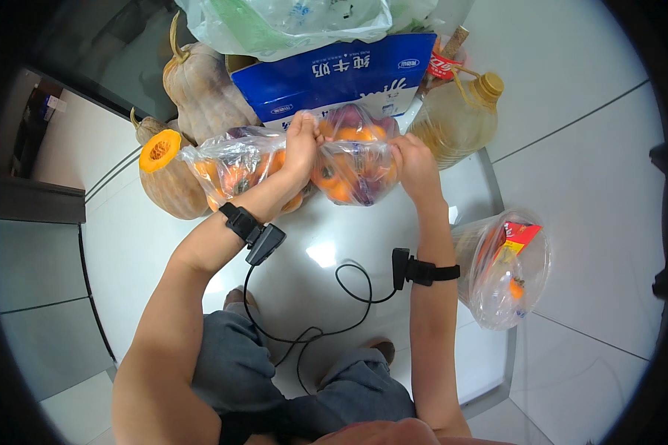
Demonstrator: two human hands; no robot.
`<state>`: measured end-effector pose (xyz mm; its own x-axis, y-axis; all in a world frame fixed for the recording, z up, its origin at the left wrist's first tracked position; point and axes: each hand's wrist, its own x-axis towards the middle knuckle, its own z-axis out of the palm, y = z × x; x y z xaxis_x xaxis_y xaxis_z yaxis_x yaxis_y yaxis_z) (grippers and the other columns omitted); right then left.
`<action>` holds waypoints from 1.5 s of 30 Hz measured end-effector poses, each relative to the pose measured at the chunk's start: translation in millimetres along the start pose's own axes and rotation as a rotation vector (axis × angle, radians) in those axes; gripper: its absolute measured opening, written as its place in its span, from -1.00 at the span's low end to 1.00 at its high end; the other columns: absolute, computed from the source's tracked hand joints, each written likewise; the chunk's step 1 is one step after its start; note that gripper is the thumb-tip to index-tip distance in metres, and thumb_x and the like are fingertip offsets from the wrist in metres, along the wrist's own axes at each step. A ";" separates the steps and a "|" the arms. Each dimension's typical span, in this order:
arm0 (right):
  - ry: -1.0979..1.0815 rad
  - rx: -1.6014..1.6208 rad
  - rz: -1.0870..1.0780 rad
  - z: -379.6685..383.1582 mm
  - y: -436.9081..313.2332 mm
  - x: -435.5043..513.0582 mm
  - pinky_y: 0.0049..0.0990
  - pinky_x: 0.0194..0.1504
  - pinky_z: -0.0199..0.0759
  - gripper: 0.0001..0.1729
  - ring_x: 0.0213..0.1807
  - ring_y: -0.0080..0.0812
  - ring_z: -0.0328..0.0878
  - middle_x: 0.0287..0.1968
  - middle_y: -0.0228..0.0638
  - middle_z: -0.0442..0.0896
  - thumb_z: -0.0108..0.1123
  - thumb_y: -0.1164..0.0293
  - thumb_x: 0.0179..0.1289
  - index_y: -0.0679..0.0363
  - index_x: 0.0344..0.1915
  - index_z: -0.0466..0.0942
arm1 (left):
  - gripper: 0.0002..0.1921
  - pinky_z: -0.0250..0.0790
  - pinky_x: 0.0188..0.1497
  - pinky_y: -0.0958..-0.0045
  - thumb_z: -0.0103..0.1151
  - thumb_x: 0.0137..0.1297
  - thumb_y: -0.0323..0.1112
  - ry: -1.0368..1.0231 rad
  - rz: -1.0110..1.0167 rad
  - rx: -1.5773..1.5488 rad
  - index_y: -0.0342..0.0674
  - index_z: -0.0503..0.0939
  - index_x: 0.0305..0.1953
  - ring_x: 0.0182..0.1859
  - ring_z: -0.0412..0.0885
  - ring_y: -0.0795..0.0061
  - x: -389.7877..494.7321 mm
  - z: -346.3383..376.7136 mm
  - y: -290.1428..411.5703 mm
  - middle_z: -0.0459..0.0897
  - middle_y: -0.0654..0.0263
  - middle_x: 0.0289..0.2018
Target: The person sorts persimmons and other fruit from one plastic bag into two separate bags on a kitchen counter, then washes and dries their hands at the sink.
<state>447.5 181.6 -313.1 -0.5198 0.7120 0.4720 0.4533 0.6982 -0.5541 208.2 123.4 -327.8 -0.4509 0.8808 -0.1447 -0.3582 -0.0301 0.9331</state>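
A clear plastic bag (356, 172) of persimmons and dark purple produce is between my hands, in front of a blue milk carton. My left hand (301, 142) pinches the film at the bag's upper left. On the opposite edge, my right hand (416, 161) grips the plastic between thumb and fingers. A second clear bag (236, 167), also with orange fruit inside, lies just left of the first and partly behind my left wrist. The blue carton (334, 75) bears writing and stands behind both bags.
Whole pumpkins (209, 94) and a cut pumpkin (170, 183) stand at the left. On the right are a large oil bottle (456, 122) and a plastic-lined bin (501, 272). A black cable (317, 336) loops between my wrist straps. White plastic bags (295, 28) top the carton.
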 end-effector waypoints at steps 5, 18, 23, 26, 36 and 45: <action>-0.238 1.072 0.985 17.0 32.4 25.1 -0.54 -0.47 0.45 -0.70 -0.49 -0.55 0.49 -0.46 -0.42 0.55 0.06 0.58 0.40 0.38 0.07 0.59 | -0.86 0.51 -0.05 0.07 -0.14 0.61 -0.32 0.398 -0.392 -0.258 -0.14 0.38 -0.19 -0.28 0.36 0.38 11.3 23.3 22.8 0.37 0.29 -0.35; -0.058 1.092 0.925 -6.9 -23.8 15.1 -0.54 -0.22 0.50 -0.71 -0.19 -0.51 0.62 0.17 -0.11 0.72 0.28 0.49 0.41 0.38 0.08 0.61 | -0.58 0.40 0.22 0.20 0.13 0.32 -0.58 -0.697 0.442 1.015 -0.22 0.59 0.21 0.14 0.52 0.04 -21.4 -50.3 56.4 0.50 0.12 -0.01; -0.039 -0.003 0.320 -1.8 -15.3 13.1 -0.34 -0.12 0.48 -0.82 -0.10 -0.32 0.60 -0.13 -0.27 0.69 0.37 0.54 0.28 0.24 -0.12 0.63 | -0.66 0.50 0.08 0.22 0.16 0.22 -0.49 -1.010 0.831 1.356 -0.18 0.65 0.04 0.11 0.56 0.13 1.6 -36.1 88.5 0.52 0.21 -0.08; 0.016 -0.038 -0.073 -10.3 -17.0 15.3 -0.32 -0.13 0.40 -0.82 -0.15 -0.21 0.53 -0.29 -0.28 0.57 0.38 0.59 0.23 0.26 -0.22 0.54 | -0.72 0.54 0.03 0.26 0.16 0.19 -0.42 -1.122 1.177 1.399 -0.19 0.63 -0.05 0.14 0.60 0.24 9.1 -28.4 94.4 0.56 0.26 -0.03; -0.080 0.540 0.465 4.4 -1.1 12.7 -0.43 -0.38 0.33 -0.89 -0.41 -0.46 0.46 -0.45 -0.35 0.46 0.16 0.61 0.27 0.19 -0.23 0.49 | -0.79 0.50 -0.11 0.18 0.23 0.40 -0.30 -0.459 0.212 1.097 -0.24 0.49 -0.09 -0.05 0.64 0.08 2.1 -24.1 77.3 0.61 0.04 -0.14; 0.134 -0.161 -0.096 -10.3 -16.2 14.3 -0.33 -0.08 0.52 -0.60 -0.31 -0.13 0.53 -0.30 -0.28 0.61 0.21 0.52 0.30 0.15 0.14 0.61 | -0.43 0.10 0.52 -0.06 0.21 0.34 -0.12 -0.399 1.255 1.678 -0.29 0.48 0.30 0.25 0.50 0.18 -45.4 -17.1 84.1 0.55 0.10 0.19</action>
<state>440.1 181.3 -290.3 -0.4705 0.6376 0.6100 0.5216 0.7585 -0.3906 184.6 72.8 -248.4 0.4243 0.7680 0.4797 0.9042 -0.3877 -0.1791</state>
